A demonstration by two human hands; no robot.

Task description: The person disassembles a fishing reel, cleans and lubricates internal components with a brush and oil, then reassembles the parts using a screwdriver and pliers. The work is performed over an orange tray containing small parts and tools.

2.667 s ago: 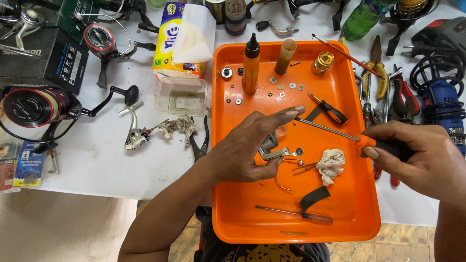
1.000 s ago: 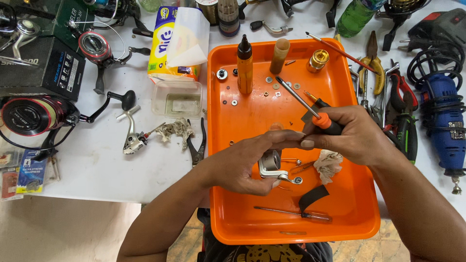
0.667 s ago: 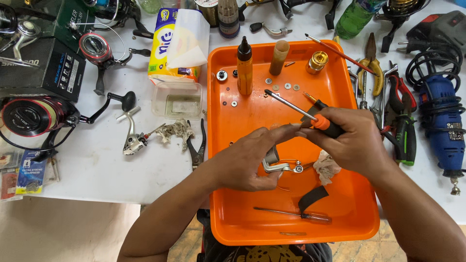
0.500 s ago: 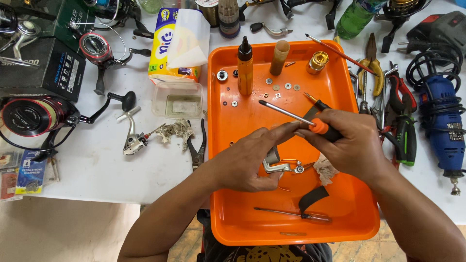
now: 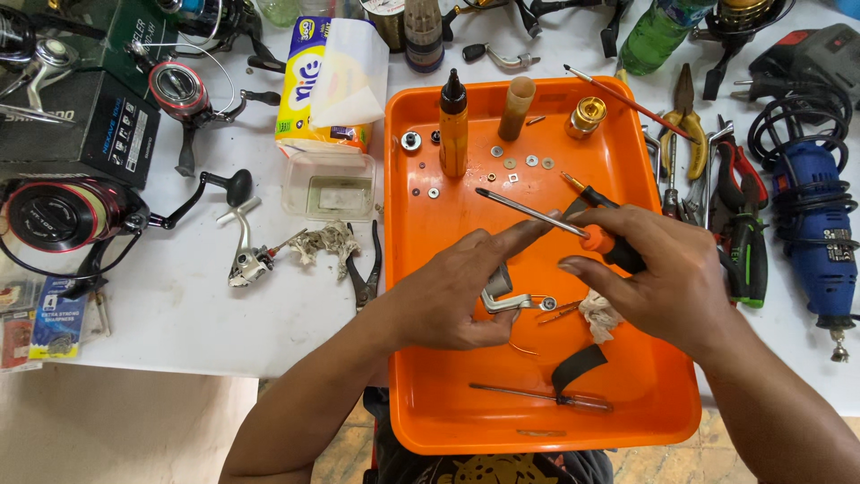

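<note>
Over the orange tray [image 5: 645, 394], my left hand [image 5: 457, 287] pinches a small grey metal reel part [image 5: 500, 298] with a wire bail. My right hand [image 5: 654, 273] grips a screwdriver [image 5: 555, 220] by its orange and black handle. Its steel shaft points up and to the left, above my left index finger, and the tip hangs free of the part. A crumpled white cloth [image 5: 598, 314] lies just under my right hand.
The tray also holds an orange oil bottle [image 5: 452, 125], a brown tube [image 5: 517, 108], a brass knob [image 5: 587, 115], washers [image 5: 524, 163], a black strap [image 5: 578, 369] and a thin tool [image 5: 537, 396]. Fishing reels [image 5: 63, 215], pliers [image 5: 365, 273] and a plastic box [image 5: 330, 186] lie left; pliers and a blue rotary tool [image 5: 820, 242] right.
My right hand picked up the screwdriver from the tray's right side and carried it over to my left hand. The shaft has swung lower, toward the part, which my left hand picked up and now pinches.
</note>
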